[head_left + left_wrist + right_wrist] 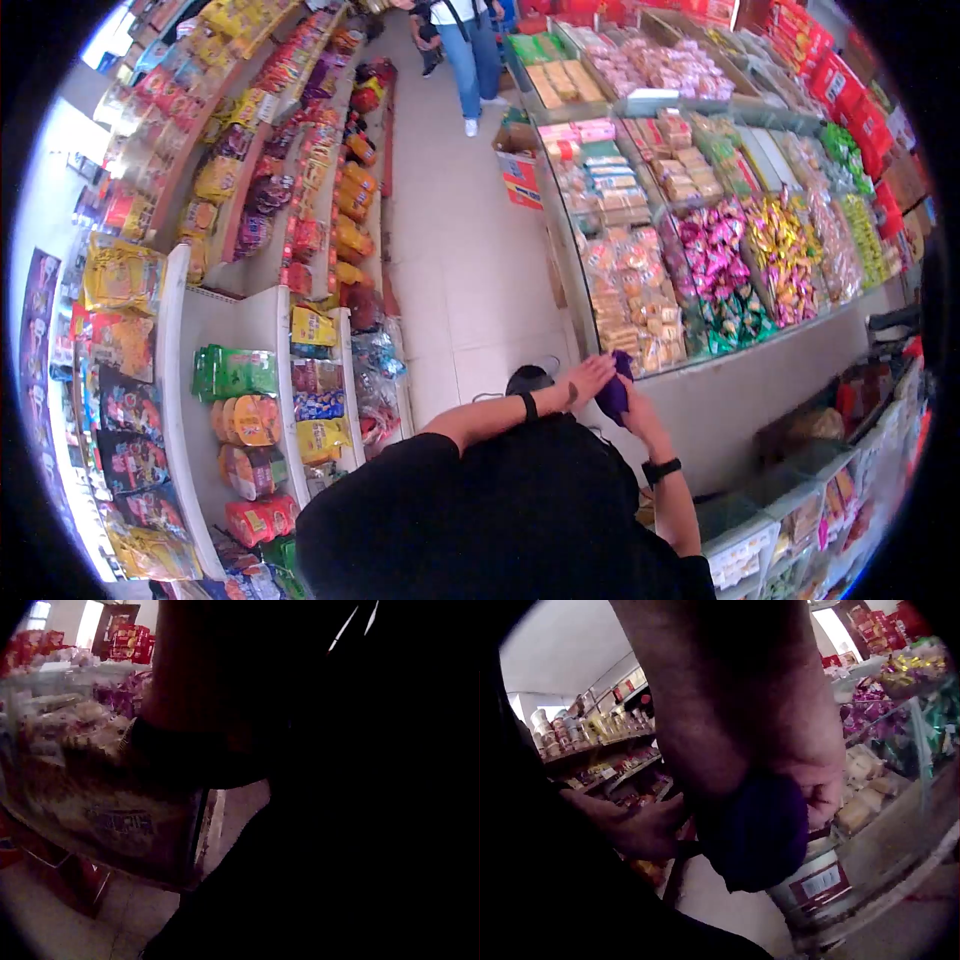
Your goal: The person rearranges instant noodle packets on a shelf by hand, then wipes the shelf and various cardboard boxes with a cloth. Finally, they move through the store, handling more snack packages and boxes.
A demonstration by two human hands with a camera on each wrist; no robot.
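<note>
My right hand (638,408) grips a dark purple, soft-looking cloth bundle (613,397) in front of my body, by the corner of the glass-edged display counter. In the right wrist view the bundle (757,832) hangs rounded below that hand, whose curled fingers (823,796) show at its side. My left hand (590,382) reaches in from the left with fairly straight fingers, fingertips right at the bundle's upper edge. The right wrist view shows the left hand (645,829) in shadow beside the bundle. Mostly dark, the left wrist view shows a forearm and a dark band (187,746).
The display counter (715,365) holds wrapped sweets (712,245) and packaged biscuits (635,290) on the right. Shelves of snack packets (235,370) line the left. A tiled aisle (450,270) runs forward, with people (465,60) standing at its far end and a cardboard box (518,165) beside the counter.
</note>
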